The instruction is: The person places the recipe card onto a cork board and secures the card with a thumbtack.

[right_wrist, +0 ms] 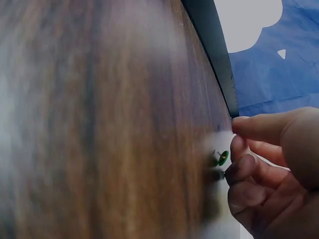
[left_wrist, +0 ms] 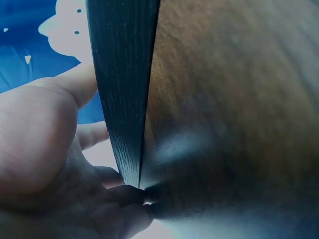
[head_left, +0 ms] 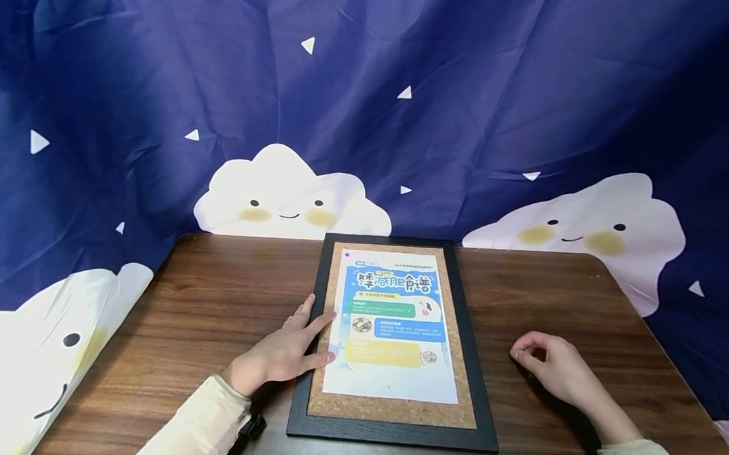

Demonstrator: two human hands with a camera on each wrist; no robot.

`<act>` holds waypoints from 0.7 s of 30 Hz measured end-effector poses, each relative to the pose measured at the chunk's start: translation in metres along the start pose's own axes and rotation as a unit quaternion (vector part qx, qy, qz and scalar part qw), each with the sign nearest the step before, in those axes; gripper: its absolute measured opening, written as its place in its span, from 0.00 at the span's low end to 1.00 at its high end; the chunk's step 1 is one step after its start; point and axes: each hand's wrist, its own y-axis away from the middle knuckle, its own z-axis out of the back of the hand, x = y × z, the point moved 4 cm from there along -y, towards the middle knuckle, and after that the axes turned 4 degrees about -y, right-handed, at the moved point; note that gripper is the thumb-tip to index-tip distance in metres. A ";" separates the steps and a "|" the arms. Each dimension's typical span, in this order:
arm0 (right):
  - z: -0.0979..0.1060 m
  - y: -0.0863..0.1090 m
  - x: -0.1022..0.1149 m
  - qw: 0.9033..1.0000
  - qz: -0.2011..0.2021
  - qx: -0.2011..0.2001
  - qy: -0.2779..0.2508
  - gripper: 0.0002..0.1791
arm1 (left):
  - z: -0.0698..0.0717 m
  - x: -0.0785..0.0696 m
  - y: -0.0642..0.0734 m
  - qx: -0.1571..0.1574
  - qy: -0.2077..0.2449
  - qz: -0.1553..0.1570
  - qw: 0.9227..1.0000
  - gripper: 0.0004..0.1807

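Observation:
A cork board in a black frame (head_left: 308, 361) lies on the table with a white printed sheet (head_left: 394, 385) on its cork. A purple tack (head_left: 347, 255) shows at the sheet's top left corner. My left hand (head_left: 282, 353) rests across the frame's left side, thumb and index fingertip touching the sheet's left edge, other fingers along the frame. To the right of the board, my right hand (head_left: 556, 371) is low over the table, fingers loosely bent, thumb and index tips close together. A green-headed thumbtack (right_wrist: 223, 158) lies beside its fingertips, with nothing visible between thumb and index.
The brown wood table (head_left: 240, 269) extends to both sides of the board. Behind it hangs a dark blue curtain (head_left: 357, 105) with clouds and white triangles. Dark wrist devices sit by both sleeves.

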 end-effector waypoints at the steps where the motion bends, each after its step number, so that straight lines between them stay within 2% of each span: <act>1: 0.001 0.001 0.001 1.000 -0.001 -0.011 -0.003 0.03 | 0.001 -0.002 0.001 0.001 0.003 0.001 1.000 0.46; 3: 0.001 0.002 0.002 0.999 0.000 -0.032 -0.018 0.02 | 0.002 -0.005 0.002 -0.002 0.000 0.002 1.000 0.46; 5: 0.001 0.002 0.004 0.998 0.002 -0.048 -0.041 0.02 | 0.008 -0.012 0.004 0.008 0.001 0.008 1.000 0.46; 8: 0.000 0.002 0.007 0.995 0.007 -0.058 -0.079 0.02 | 0.004 -0.007 0.001 0.009 -0.003 0.011 1.000 0.46; 13: -0.003 0.001 0.009 0.992 -0.005 -0.055 -0.112 0.02 | -0.004 0.007 -0.005 0.000 -0.001 0.003 1.000 0.47; 17: -0.006 -0.001 0.009 0.991 -0.010 -0.040 -0.131 0.05 | -0.003 0.005 -0.003 0.001 0.004 -0.002 1.000 0.47; 21: -0.009 -0.004 0.011 0.982 0.016 -0.032 -0.187 0.05 | -0.002 0.003 -0.002 0.001 0.008 -0.007 1.000 0.47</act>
